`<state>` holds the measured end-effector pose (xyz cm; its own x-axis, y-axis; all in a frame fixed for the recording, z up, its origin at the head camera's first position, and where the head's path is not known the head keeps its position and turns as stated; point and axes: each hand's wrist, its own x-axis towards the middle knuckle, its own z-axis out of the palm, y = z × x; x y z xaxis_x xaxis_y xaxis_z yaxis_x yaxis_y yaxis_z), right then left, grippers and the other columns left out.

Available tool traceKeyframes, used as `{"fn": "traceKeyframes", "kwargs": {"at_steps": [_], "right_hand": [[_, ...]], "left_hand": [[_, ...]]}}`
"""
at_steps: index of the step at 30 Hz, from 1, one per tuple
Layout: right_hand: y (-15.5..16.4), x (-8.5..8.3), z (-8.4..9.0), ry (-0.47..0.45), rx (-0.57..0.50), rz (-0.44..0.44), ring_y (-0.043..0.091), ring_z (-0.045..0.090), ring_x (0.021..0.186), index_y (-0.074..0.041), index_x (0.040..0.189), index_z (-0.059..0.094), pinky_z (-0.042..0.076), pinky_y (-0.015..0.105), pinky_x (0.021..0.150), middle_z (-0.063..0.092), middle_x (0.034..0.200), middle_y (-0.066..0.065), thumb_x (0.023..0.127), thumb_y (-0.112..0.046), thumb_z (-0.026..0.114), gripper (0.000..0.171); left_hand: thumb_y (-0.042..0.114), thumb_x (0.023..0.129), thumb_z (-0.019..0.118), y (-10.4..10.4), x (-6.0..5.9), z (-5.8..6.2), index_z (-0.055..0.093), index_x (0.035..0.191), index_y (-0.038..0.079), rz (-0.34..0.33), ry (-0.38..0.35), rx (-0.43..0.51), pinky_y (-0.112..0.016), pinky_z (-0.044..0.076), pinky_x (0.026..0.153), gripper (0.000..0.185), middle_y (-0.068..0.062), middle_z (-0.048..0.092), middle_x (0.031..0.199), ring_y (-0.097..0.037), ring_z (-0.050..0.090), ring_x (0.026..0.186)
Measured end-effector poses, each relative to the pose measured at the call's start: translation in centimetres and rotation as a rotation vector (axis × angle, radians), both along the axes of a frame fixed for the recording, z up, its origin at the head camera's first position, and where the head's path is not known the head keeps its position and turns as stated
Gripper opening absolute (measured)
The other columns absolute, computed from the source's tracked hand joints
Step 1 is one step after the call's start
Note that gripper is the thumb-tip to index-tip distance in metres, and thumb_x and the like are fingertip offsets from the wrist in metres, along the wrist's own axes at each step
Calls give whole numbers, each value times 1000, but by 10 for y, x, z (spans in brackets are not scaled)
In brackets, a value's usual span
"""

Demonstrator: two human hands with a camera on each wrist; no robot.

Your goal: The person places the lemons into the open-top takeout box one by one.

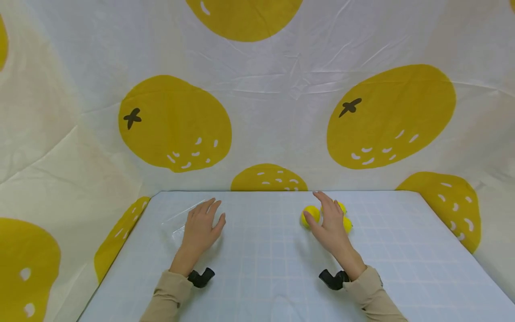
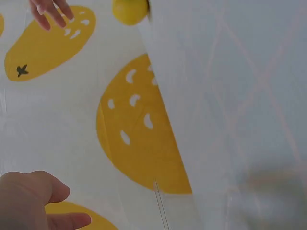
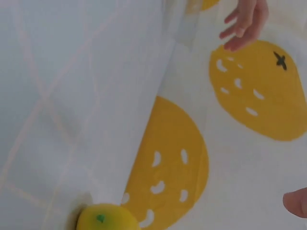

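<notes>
My left hand [image 1: 202,230] hovers over the left part of the table, fingers spread and relaxed, holding nothing. Under and beside it lies a clear plastic container [image 1: 174,222], partly hidden by the hand; its transparent wall [image 3: 184,26] also shows at the top of the right wrist view. On the right, my right hand [image 1: 331,230] is held over a small group of yellow lemons, thumb apart from the fingers and nothing in its grasp. One lemon [image 1: 310,216] shows left of the thumb, another lemon [image 1: 347,224] right of the hand. A further lemon [image 1: 342,207] peeks out behind the fingers.
A pale blue checked cloth [image 1: 257,259] covers the table. Behind its far edge hangs a white curtain [image 1: 277,120] printed with large yellow fruit, which also runs along both sides. Each wrist carries a black camera mount [image 1: 201,277].
</notes>
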<state>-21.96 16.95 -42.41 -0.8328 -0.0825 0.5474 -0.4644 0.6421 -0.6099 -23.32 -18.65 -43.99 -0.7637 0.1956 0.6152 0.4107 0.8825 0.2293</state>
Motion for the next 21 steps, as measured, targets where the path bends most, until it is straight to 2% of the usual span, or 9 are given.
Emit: {"fn": "traceKeyframes", "kwargs": {"at_steps": [4,7,11,13,17,21], "right_hand": [[-17,-4,2,-2,-82,18,38,43,128,-1,140,47,18,60,115,50,140,19,93,-16,66,54],[-32,-4,5,-10,-130,39,34,47,125,-3,141,47,30,57,111,52,138,17,93,-17,67,54],[-52,-5,8,-21,-191,88,33,51,126,-2,142,47,39,57,106,52,140,17,93,-14,67,54],[-62,-7,7,-53,-231,121,33,50,129,-3,142,46,38,59,107,50,143,17,94,-15,67,54],[-84,-9,6,-180,-330,196,30,48,134,-10,144,44,37,60,108,45,149,13,97,-20,64,52],[-107,-13,-2,-306,-484,297,32,44,138,-7,146,41,38,56,108,39,153,16,100,-20,60,52]], "left_hand": [[21,91,64,-28,0,1,65,122,1,40,22,38,-62,42,92,38,-21,62,129,-41,56,117],[19,90,64,-49,3,2,65,121,-1,74,41,55,-64,40,91,37,-22,62,128,-43,55,116],[17,91,63,-76,9,5,64,121,-2,104,27,104,-66,37,91,36,-24,60,129,-47,53,117],[17,92,62,-89,12,5,63,122,-2,111,2,156,-68,35,93,36,-26,57,132,-49,50,118],[16,96,59,-113,19,2,58,129,-3,122,-72,291,-69,31,101,38,-29,50,139,-51,43,127],[18,102,52,-128,26,-6,46,141,-4,143,-201,480,-67,34,103,45,-30,43,145,-48,43,128]]}}
